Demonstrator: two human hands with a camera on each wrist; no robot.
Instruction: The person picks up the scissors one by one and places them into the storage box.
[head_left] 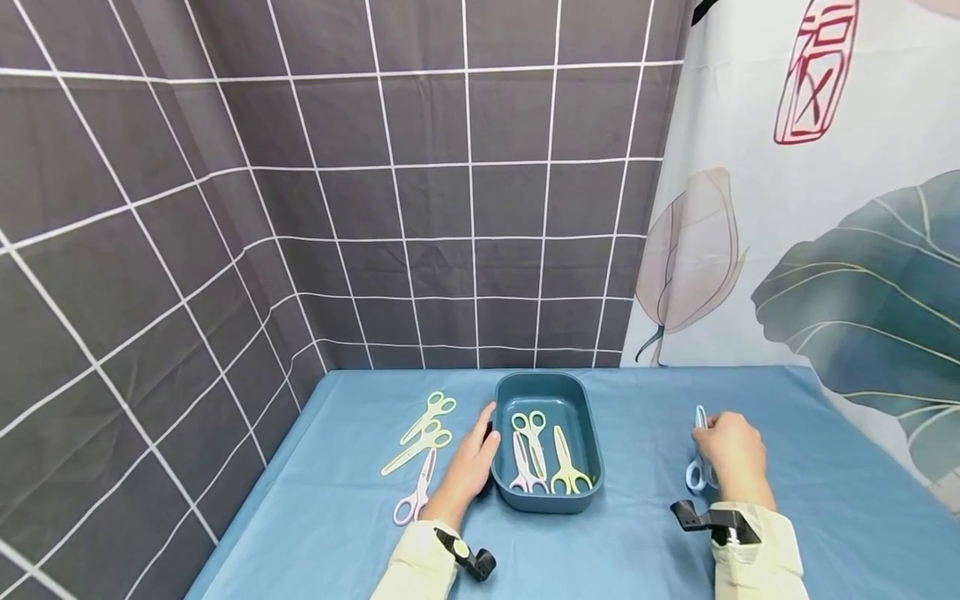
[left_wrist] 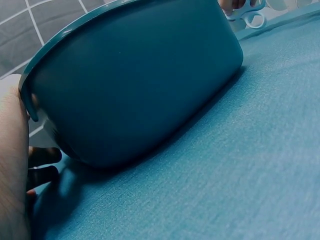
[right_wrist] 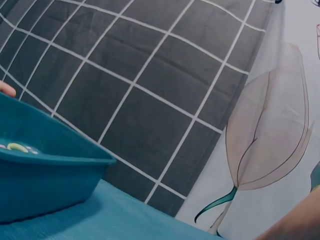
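Toward the far right corner of the worktop (head_left: 630, 537), which is spread with blue cloth, a pair of pale blue scissors (head_left: 701, 418) is in the person's right hand (head_left: 731, 450), well apart from the deep teal box with rounded corners (head_left: 551, 503). From where I stand, the step looks like handling that pair one-handed while the other steadies the box. To do it well, I'd pinch around the pivot with the blades together, and lift clear rather than drag the cloth. The box needs only light, even pressure on its side; a hard shove could slide it.

The right hand is knuckles-up, its fingers bent down and grasping the scissors, finger loops toward the near edge; I can't tell whether they touch the cloth. The left hand (head_left: 471, 460) reaches in slantwise from the near edge, released, fingers extended along the box's left wall, the lower ones partly hidden.

Inside the box lie a green-handled pair (head_left: 535, 442), a pink pair (head_left: 522, 462) and a yellow pair (head_left: 564, 462). Left of it are a light green pair (head_left: 426, 417), a pale yellow pair (head_left: 415, 447) and a lilac pair (head_left: 422, 486), nearest the near edge.
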